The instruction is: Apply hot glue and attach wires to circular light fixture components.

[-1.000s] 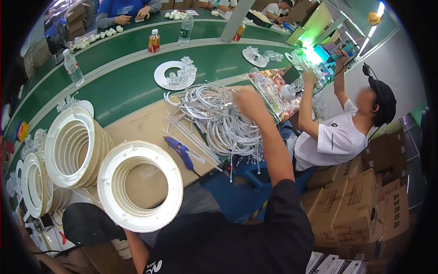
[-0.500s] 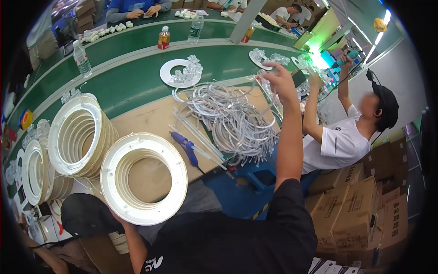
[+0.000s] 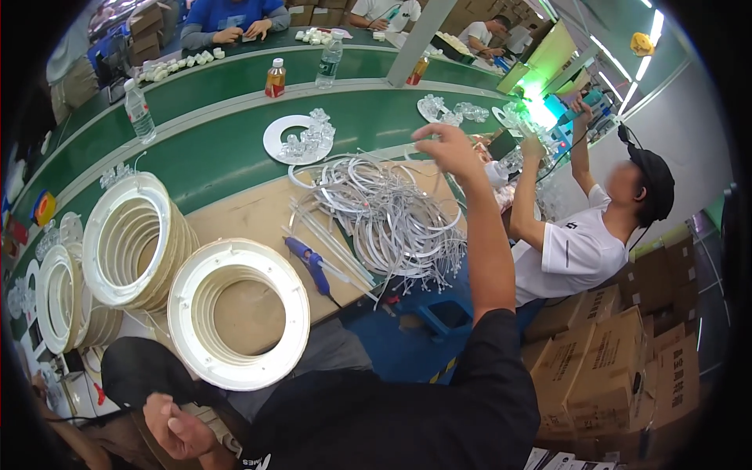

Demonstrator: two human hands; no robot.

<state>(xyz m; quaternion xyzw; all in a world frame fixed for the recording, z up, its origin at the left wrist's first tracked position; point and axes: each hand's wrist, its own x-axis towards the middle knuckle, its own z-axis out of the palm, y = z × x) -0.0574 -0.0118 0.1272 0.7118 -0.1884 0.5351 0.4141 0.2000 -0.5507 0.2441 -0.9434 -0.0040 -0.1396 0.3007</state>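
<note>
Head view shows the desk (image 3: 251,215) beside a green conveyor belt (image 3: 219,149), with a white ring (image 3: 239,313) standing at its near edge and a tangled pile of white strips (image 3: 392,215) further right. The right hand (image 3: 442,145) hovers above that pile, fingers loosely spread and holding nothing, seemingly reaching for a strip, which would call for lowering and pinching one free. The left hand (image 3: 176,427) hangs low near the lap, loosely curled and empty.

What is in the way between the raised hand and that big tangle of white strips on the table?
Nothing visible. The right hand is lifted in open air over the far edge of the pile of white strips, not touching it. The blue-handled tool lies off to the side, nearer the white ring.
</note>
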